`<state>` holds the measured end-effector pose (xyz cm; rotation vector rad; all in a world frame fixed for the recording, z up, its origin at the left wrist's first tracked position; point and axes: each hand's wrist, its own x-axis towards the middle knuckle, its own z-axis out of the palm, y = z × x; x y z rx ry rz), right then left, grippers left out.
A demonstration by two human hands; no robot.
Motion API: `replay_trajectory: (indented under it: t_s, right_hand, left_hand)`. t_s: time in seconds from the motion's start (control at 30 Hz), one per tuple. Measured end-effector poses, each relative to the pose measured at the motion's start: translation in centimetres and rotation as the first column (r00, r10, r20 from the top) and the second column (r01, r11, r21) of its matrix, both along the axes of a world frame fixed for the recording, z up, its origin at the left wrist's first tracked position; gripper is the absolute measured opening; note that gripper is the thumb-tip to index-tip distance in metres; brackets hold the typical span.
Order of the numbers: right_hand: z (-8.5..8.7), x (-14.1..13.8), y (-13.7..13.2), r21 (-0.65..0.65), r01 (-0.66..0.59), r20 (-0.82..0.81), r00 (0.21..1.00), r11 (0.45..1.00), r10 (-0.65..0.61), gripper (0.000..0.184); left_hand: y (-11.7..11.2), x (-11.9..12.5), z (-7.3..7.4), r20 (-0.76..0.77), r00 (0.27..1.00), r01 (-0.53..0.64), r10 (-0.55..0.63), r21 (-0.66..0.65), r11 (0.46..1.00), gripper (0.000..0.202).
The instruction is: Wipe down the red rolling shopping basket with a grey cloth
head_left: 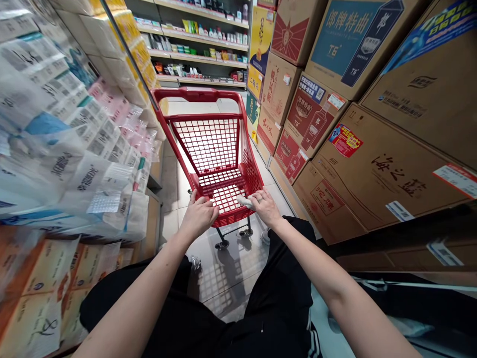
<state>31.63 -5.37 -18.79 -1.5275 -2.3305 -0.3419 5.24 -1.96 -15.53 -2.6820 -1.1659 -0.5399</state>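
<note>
Pale floor tiles (170, 174) carry a red, open-mesh shopping cart (219, 181).

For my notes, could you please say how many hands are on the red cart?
2 on the cart: left hand at near left corner, right hand at near right corner.

The cart (221, 182) stands between packs (85, 169), left, and boxes (346, 164), right.

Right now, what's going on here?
A person's left hand grips the near left corner of a red shopping cart. The right hand is at the near right corner, holding a small pale item I can't identify. The cart stands on a tiled floor, with wrapped packs stacked on the left, cartons on the right and stocked shelves ahead.
</note>
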Motion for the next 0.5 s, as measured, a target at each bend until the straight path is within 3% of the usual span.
replay_trajectory:
  t_s: [0.27, 0.37, 0.5]
  right_hand:
    - [0.8, -5.3, 0.0, -0.067, -0.062, 0.078, 0.995, 0.996, 0.067, 0.025]
    - [0.5, -7.4, -0.2, -0.036, -0.063, 0.064, 0.996, 0.997, 0.066, 0.023]
    - [0.3, -5.5, -0.1, -0.029, -0.155, 0.030, 0.987, 0.987, 0.156, 0.027]
  left_hand:
    - [-0.1, -0.1, 0.0, -0.027, 1.000, 0.007, -0.005, 0.046, 0.999, 0.039]
    - [-0.2, 0.3, 0.1, -0.041, 0.999, 0.011, -0.009, 0.055, 0.998, 0.038]
    - [-0.2, 0.3, 0.1, -0.036, 0.998, 0.045, -0.043, 0.047, 0.998, 0.038]
